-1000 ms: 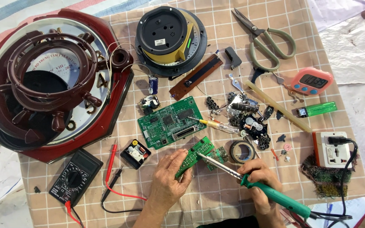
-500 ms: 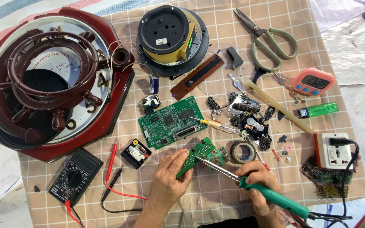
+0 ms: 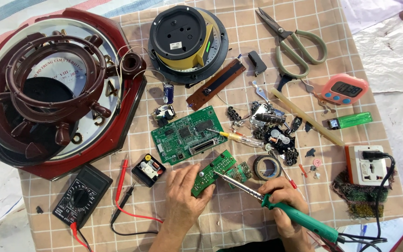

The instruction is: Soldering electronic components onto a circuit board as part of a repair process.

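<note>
Checked cloth [image 3: 239, 219] spread as work surface, covering most of view.

Far left: large dark-red octagonal clock case [image 3: 131, 112], ship's-wheel frame [image 3: 47, 70] lying on its face.

Top centre: round black-and-yellow clock movement housing [image 3: 185, 39]. Right of it: big scissors [image 3: 295, 42], blades shut.

Centre: larger green circuit board [image 3: 190, 135] flat on cloth, screwdriver [image 3: 236, 137] with yellow handle just beside its right edge. Pile of small loose parts [image 3: 276, 133] right of that. Roll of black tape [image 3: 267, 168] below the pile.

Lower left: black multimeter [image 3: 81, 196], red and black probes [image 3: 122, 186] lying beside it.

Right side: pink digital timer [image 3: 343, 89], green lighter [image 3: 350, 120], white-and-orange socket adapter [image 3: 364, 164] with black plug inserted.

Bottom centre: left hand [image 3: 183, 200] clamped on small green circuit board [image 3: 213, 172], fingers pinching its lower end, board tilted up off the cloth, just below the larger board. Right hand [image 3: 283, 205] closed around green-handled soldering iron [image 3: 299, 217], grip near front of handle. Iron tip touching or almost touching the small board's middle; contact not resolvable. Black cord running off handle to lower right.
</note>
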